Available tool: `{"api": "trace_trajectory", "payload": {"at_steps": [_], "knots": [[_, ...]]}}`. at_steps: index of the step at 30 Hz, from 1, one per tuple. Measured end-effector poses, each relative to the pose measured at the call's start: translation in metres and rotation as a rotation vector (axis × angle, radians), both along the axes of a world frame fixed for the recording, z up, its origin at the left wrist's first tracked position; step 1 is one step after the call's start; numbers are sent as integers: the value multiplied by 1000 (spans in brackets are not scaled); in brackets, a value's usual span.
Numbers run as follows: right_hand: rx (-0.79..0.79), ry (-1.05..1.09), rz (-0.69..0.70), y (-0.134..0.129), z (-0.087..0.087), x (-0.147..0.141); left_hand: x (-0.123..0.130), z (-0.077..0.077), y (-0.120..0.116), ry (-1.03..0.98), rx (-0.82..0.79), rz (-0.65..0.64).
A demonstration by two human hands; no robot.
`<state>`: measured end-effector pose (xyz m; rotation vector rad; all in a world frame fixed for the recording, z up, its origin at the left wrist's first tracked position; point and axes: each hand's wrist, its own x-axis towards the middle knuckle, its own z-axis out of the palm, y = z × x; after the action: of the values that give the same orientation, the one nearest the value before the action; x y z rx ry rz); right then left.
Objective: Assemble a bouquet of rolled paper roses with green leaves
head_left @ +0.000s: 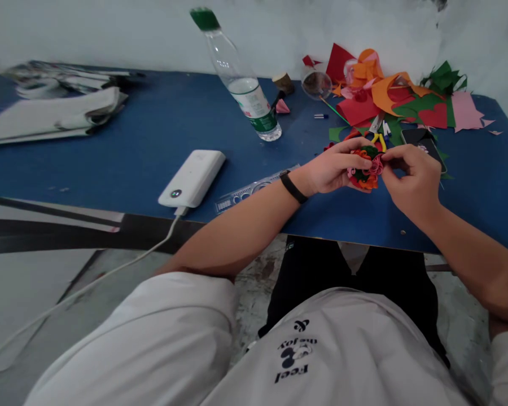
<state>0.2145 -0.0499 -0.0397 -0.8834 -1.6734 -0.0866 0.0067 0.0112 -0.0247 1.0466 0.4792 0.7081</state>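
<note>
Above the blue table (144,169), my left hand (336,166) holds a small round bundle of curled strips (366,177) in orange, green, pink and red. My left thumb and fingers are wrapped round it. My right hand (415,175) touches the bundle's right side with thumb and forefinger pinched at its pink curls. Whether a strip lies between those fingertips is too small to tell. Just behind the hands are yellow-handled scissors (379,138) and a dark phone (425,144), partly hidden by my right hand.
Coloured paper scraps (389,93) are heaped at the back right. A bottle (249,101) with a green cap stands left of them. A white power bank (192,179) with a cable and a clear ruler (237,194) lie nearer me. Newspapers (51,115) lie far left.
</note>
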Motion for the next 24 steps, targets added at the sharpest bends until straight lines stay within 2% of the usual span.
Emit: {"api": "trace_trajectory", "payload": {"at_steps": [3, 7, 11, 16, 24], "knots": [[-20, -72, -28, 1, 7, 6, 9, -3, -8, -45, -4, 60], [-35, -90, 15, 1, 16, 15, 19, -7, -17, -99, -34, 99], [-132, -56, 5, 2, 15, 20, 20, -7, -18, -95, -18, 114], [-168, 158, 88, 16, -1, 23, 23, -12, -17, -98, 3, 120], [-293, 338, 174, 45, -31, 40, 37, -20, -28, -177, 24, 227]]}}
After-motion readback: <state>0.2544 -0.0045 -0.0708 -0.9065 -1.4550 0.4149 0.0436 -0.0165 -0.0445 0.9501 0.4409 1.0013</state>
